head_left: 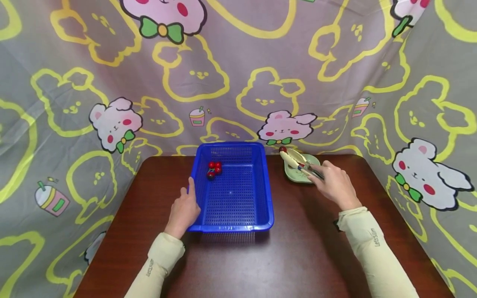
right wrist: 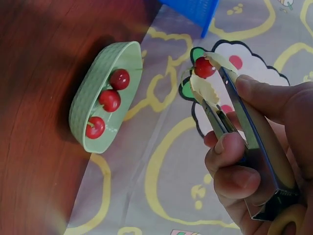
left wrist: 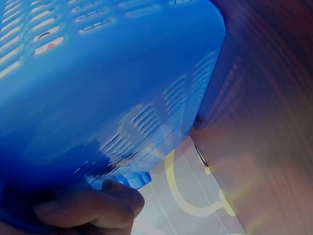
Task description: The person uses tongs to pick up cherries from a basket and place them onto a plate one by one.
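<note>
The worktop [head_left: 238, 265] is glossy brown wood. The left hand's [head_left: 184, 210] grip curls over the left rim of a latticed blue plastic basket [head_left: 269, 186]; shiny round cherries [head_left: 218, 170] lie at its far left. The right hand's [head_left: 333, 182] grip is closed on metal tongs [right wrist: 266, 171], their cream tips [right wrist: 204, 89] pinching a cherry [right wrist: 204, 67] near a green, woven-textured dish [right wrist: 93, 78] of three more. Creased cloth [head_left: 227, 49] hangs beyond.
</note>
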A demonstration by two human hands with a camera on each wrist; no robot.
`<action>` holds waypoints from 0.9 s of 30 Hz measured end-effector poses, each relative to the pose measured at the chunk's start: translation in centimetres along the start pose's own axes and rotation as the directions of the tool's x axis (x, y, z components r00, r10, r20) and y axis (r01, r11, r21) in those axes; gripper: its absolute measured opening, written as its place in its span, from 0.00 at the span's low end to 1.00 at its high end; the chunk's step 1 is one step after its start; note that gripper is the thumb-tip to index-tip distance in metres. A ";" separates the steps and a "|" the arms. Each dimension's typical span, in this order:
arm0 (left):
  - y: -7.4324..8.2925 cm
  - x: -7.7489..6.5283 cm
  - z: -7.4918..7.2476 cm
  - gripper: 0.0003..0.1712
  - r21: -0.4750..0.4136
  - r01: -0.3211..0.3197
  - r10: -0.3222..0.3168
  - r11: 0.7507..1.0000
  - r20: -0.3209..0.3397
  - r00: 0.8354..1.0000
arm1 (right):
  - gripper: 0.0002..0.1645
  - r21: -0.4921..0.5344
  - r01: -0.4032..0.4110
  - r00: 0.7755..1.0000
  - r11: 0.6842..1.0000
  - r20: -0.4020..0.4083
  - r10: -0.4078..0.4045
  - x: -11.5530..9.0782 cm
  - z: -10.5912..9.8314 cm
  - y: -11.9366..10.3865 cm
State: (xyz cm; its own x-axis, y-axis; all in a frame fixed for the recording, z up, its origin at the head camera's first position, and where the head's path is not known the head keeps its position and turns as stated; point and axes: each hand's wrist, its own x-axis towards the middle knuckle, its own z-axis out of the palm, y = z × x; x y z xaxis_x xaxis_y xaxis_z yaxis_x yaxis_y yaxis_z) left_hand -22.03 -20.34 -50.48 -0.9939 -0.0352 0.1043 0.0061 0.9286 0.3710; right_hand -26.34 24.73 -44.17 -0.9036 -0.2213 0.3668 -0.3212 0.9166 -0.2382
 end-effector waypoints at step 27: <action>0.1 0.0 -0.2 0.51 0.005 0.008 -0.008 1.000 0.013 1.000 | 0.26 -0.025 -0.090 0.982 0.996 0.162 0.093 -1.1 1.0 2.6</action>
State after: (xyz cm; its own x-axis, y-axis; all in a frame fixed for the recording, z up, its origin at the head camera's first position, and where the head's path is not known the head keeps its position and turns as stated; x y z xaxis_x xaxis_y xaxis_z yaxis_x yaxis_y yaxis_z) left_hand -22.06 -20.33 -50.27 -0.9953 -0.0377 0.0890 -0.0025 0.9303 0.3669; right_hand -26.44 27.03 -46.12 -0.9635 -0.1860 0.1925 -0.2312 0.9407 -0.2481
